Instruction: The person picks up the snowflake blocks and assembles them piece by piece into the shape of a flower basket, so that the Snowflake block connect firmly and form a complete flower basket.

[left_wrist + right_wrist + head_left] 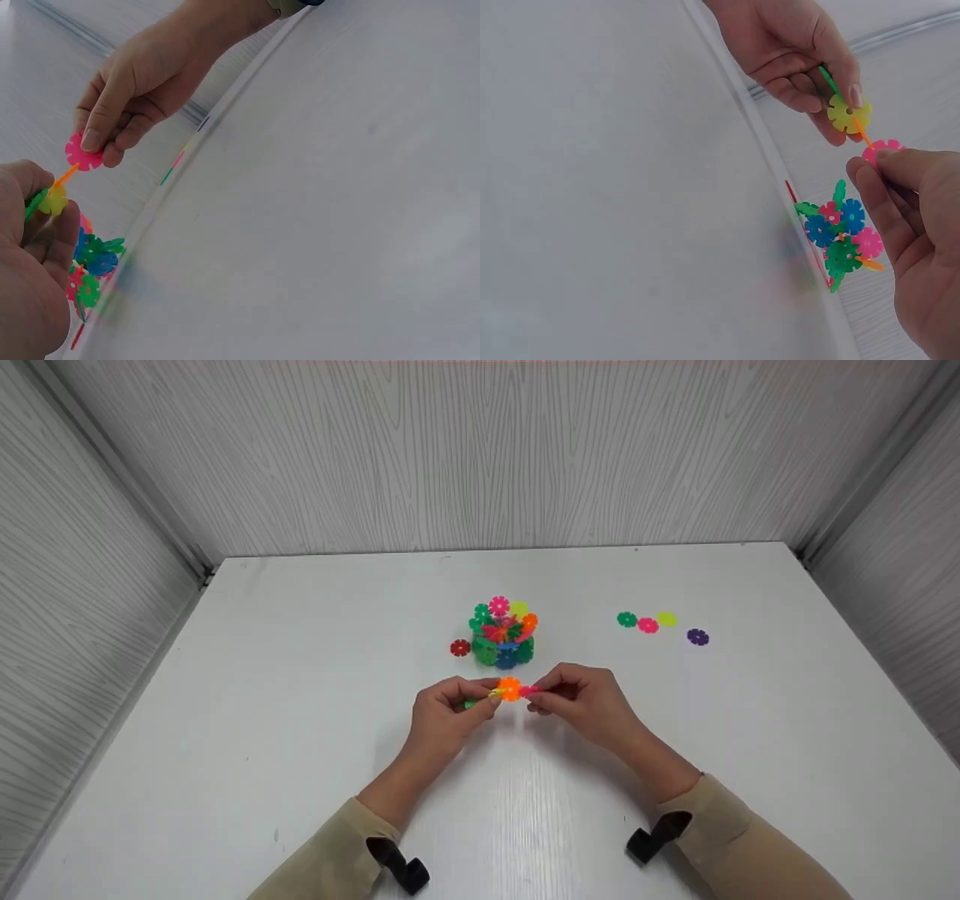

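Note:
Above the table, both hands hold a short chain of notched plastic discs. My left hand (448,716) pinches the yellow disc (849,114), which has a green disc (829,79) joined on its far side. An orange disc (510,688) sits between the two hands, linked to the yellow one. My right hand (589,701) pinches a pink disc (83,152) that meets the orange disc's edge. Just beyond the hands stands a built cluster of many-coloured discs (505,657), with a single red disc (460,648) lying at its left.
To the right on the white table (300,660) lie loose discs: green (627,619), pink (648,625), yellow (667,619) and purple (698,637). Wood-grain panels (480,457) rise behind and at both sides of the table.

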`<state>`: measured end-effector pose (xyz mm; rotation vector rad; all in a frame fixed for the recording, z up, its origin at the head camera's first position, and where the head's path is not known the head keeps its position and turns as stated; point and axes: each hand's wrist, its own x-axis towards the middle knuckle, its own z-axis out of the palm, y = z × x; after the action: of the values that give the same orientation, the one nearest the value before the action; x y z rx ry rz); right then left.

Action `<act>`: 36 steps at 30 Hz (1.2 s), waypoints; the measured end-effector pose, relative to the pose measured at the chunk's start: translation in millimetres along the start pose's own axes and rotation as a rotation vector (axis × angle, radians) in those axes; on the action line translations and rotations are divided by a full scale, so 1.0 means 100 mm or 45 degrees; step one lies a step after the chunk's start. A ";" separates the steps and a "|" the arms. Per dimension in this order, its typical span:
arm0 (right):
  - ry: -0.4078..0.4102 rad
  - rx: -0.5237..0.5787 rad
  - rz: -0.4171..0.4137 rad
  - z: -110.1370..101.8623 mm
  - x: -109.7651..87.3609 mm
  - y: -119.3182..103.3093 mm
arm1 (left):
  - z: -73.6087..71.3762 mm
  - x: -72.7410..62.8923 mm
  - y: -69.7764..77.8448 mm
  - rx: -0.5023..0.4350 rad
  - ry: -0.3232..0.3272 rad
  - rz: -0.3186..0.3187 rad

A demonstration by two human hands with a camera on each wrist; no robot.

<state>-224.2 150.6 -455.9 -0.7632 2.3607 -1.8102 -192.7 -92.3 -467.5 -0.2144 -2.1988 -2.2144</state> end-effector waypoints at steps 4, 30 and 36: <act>-0.007 0.028 -0.015 0.01 0.00 -0.01 | 0.01 -0.01 0.03 0.008 0.007 -0.002; -0.112 0.141 0.069 -0.07 0.00 0.08 | 0.05 -0.01 -0.01 -0.004 -0.136 -0.050; -0.167 0.004 0.129 -0.16 0.05 0.05 | 0.01 -0.01 -0.03 0.035 -0.145 -0.068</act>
<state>-235.6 164.1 -454.2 -0.7241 2.2696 -1.6705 -192.0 -91.2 -470.5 -0.2913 -2.3175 -2.2510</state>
